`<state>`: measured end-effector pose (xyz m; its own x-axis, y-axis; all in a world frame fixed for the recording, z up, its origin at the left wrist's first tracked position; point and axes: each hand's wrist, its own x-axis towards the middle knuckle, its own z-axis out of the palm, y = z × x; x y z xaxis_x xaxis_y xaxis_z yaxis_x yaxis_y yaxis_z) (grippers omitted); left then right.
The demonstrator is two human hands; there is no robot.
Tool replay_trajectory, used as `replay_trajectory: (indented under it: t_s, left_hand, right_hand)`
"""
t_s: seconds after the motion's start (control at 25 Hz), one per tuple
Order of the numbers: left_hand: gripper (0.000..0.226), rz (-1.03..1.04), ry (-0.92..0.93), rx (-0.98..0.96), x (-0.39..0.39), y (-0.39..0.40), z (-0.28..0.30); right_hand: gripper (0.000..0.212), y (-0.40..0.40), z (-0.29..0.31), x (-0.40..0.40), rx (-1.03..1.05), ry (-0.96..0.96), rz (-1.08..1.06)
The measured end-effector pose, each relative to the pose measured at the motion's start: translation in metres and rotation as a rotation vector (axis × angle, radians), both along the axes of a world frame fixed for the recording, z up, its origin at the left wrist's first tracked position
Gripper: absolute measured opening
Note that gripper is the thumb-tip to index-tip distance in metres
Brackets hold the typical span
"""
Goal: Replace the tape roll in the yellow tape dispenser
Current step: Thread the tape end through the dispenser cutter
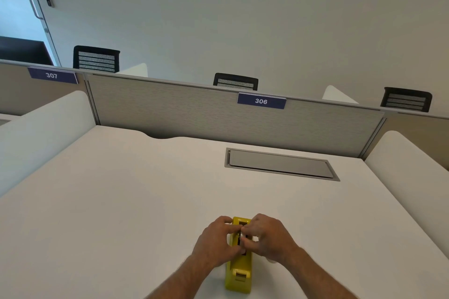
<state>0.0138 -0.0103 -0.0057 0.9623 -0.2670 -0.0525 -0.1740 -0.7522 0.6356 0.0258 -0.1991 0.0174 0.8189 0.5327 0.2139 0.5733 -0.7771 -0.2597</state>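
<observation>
Two bare forearms are showing from the frame's bottom edge up to the fingers, wearing no sleeves. Fine hair is showing along both behind the wrists. The left hand (215,240) and right hand (268,238) are wearing no gloves.

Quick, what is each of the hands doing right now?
Left hand: fingers curled on the left side of the yellow tape dispenser.
Right hand: fingers pinched at the slot on top of it; what they pinch cannot be told.
</observation>
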Motion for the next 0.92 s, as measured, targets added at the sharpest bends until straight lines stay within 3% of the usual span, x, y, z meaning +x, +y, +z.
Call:
replay_trajectory:
  t_s: [0.92]
  left_hand:
    - [0.061,0.023,0.018,0.028,0.0017,-0.0025,0.0006]
  right_hand:
    - [0.029,-0.0048,0.0011,0.0023,0.035,0.042,0.033]
